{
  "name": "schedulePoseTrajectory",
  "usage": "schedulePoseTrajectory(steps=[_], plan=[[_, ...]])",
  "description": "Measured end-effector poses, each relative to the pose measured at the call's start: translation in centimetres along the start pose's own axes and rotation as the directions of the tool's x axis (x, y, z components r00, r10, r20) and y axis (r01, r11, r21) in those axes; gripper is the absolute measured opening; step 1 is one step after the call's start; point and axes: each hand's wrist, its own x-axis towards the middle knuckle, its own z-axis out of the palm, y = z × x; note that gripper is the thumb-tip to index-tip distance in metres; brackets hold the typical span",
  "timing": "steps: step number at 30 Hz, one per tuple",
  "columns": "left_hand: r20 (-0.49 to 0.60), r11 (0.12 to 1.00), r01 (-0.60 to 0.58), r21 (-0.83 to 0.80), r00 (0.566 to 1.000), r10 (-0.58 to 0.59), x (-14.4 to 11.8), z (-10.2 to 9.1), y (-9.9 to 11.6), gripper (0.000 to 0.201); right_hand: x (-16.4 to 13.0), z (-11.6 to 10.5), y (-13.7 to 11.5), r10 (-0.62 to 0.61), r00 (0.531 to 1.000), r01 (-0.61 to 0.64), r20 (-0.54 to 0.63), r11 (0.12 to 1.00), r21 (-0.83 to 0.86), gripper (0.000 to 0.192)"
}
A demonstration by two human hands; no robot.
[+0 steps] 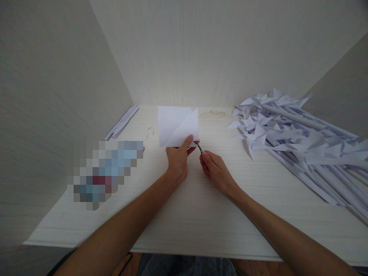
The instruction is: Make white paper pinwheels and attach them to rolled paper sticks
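A white square paper sheet point(172, 122) is held up over the table, with a diagonal line across it and a small dark dot near its middle. Its upper right part looks split into a pointed flap. My left hand point(178, 159) grips the lower edge, thumb on the front and fingers behind. Beside it, my right hand point(214, 168) is closed round slim metal scissors point(199, 147), whose handles are hidden in the fingers. The tip of the scissors meets the paper's lower right corner, close to my left fingertips.
Many white paper pinwheels point(264, 126) on rolled paper sticks point(299, 176) are heaped on the right. Several more paper sticks point(122, 122) lie along the left wall. A blurred-out bluish item point(115, 165) is on the left. Pale walls enclose the white table point(184, 222) on three sides.
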Motion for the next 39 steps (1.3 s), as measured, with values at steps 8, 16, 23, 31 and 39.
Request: schedulePoseTrajectory(steps=[8,16,23,31,39], plan=[[-0.015,0.999,-0.018,-0.028,1.0,0.017,0.4,0.0,0.6,0.021,-0.1,-0.1,-0.1,0.019,1.0,-0.02,0.007,0.991,0.13,0.033],[0.177,0.997,-0.023,0.076,0.984,0.009,-0.6,0.1,-0.3,0.028,0.5,-0.4,-0.7,0.163,0.982,-0.093,-0.091,0.849,0.52,0.029],[0.111,0.996,-0.02,0.089,0.994,0.01,0.3,-0.3,0.1,0.024,0.8,-0.5,-0.7,0.218,0.961,-0.075,-0.172,0.8,0.595,0.029],[0.23,0.961,-0.002,0.277,0.971,-0.064,2.0,-1.6,0.4,0.016,1.3,-1.3,-0.7,0.197,0.904,0.051,-0.379,0.831,0.554,0.026],[0.317,0.941,0.071,0.33,0.931,-0.181,0.5,-1.1,-0.2,0.02,1.6,-1.7,-0.7,0.227,0.864,0.114,-0.45,0.781,0.614,0.02]])
